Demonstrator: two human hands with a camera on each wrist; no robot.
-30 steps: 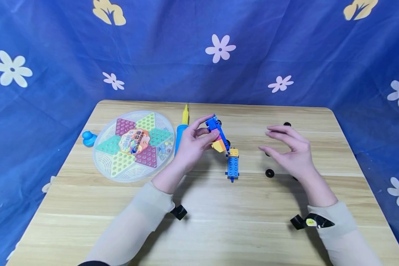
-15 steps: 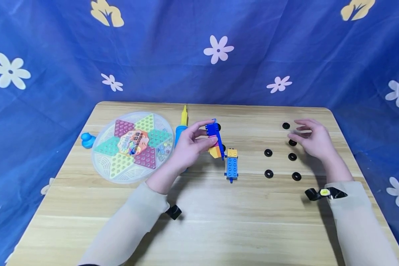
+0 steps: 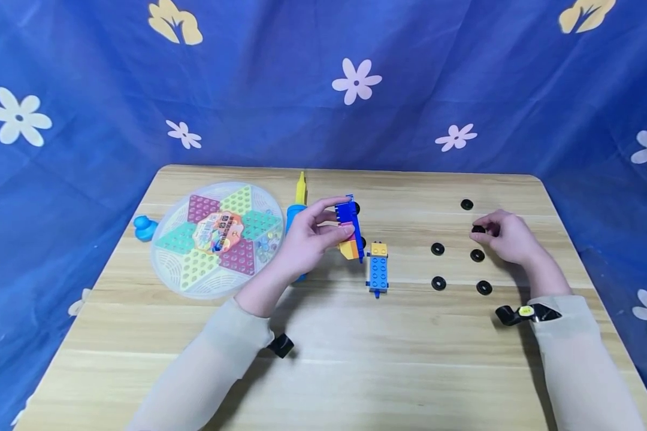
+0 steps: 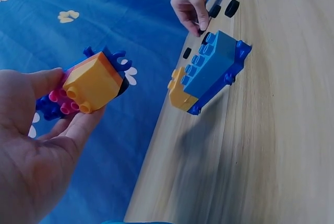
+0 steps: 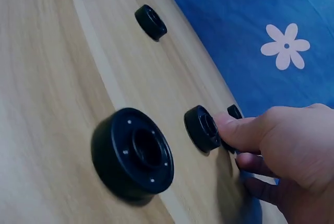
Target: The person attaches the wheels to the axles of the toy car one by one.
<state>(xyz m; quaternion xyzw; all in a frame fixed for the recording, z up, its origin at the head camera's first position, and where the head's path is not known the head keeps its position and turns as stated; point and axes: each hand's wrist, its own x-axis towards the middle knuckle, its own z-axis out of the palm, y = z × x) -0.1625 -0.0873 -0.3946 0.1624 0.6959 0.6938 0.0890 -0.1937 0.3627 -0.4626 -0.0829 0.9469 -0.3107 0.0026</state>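
Note:
My left hand (image 3: 308, 242) holds a toy car (image 3: 348, 230) of building blocks above the table, pinched between thumb and fingers. It has a blue base, pink and yellow-orange blocks, and black wheels along one side. Just below it, a second block car (image 3: 378, 272) stands on the table, a blue block and a yellow one on a dark blue chassis; no wheels show on its axle stubs. Over at the right, my right hand (image 3: 511, 238) pinches a black wheel (image 3: 478, 229) at the tabletop. In the right wrist view, the thumb (image 5: 237, 130) partly hides that wheel.
Several loose black wheels (image 3: 438, 248) lie around the right hand, one of them (image 3: 466, 205) farther back. At left are a round Chinese checkers board (image 3: 167, 272), a blue and yellow pump-like toy (image 3: 300, 190) and a small blue piece (image 3: 145, 228). Blue cloth (image 3: 280, 120) hangs behind the table.
My right hand has moved right, come down and taken hold of a black wheel. The car in my left hand has lowered slightly and turned more upright.

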